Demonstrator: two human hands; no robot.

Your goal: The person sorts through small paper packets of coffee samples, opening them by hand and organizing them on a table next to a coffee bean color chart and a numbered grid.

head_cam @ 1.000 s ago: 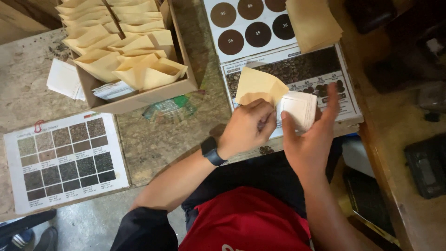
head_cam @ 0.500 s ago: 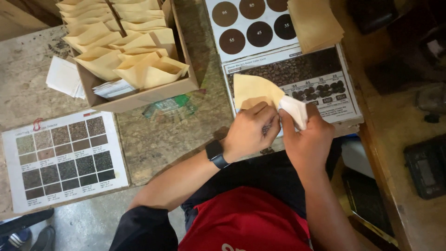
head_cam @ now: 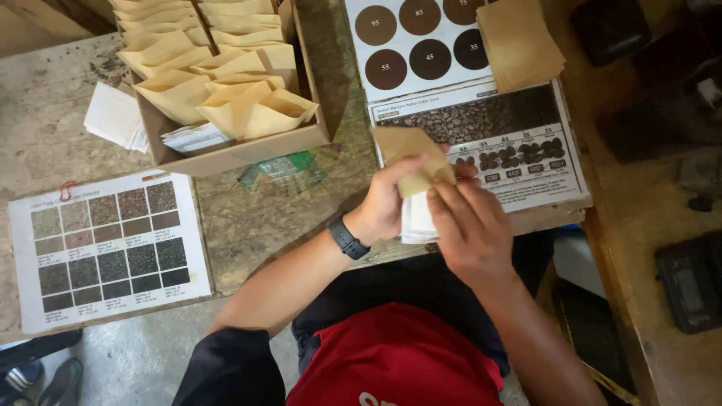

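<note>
At the tabletop's [head_cam: 286,218] near edge, both hands meet over a chart [head_cam: 526,150] of bean pictures. Left hand [head_cam: 391,199] has its fingers closed on a tan paper envelope [head_cam: 410,154], flat, matte, its top corner pointing to 11 o'clock. Right hand [head_cam: 470,225] lies over the envelope's lower end, fingers curled onto it and onto a white paper [head_cam: 414,222] tucked beneath. At 10 o'clock from the hands, a cardboard box [head_cam: 233,154] holds many similar envelopes.
</note>
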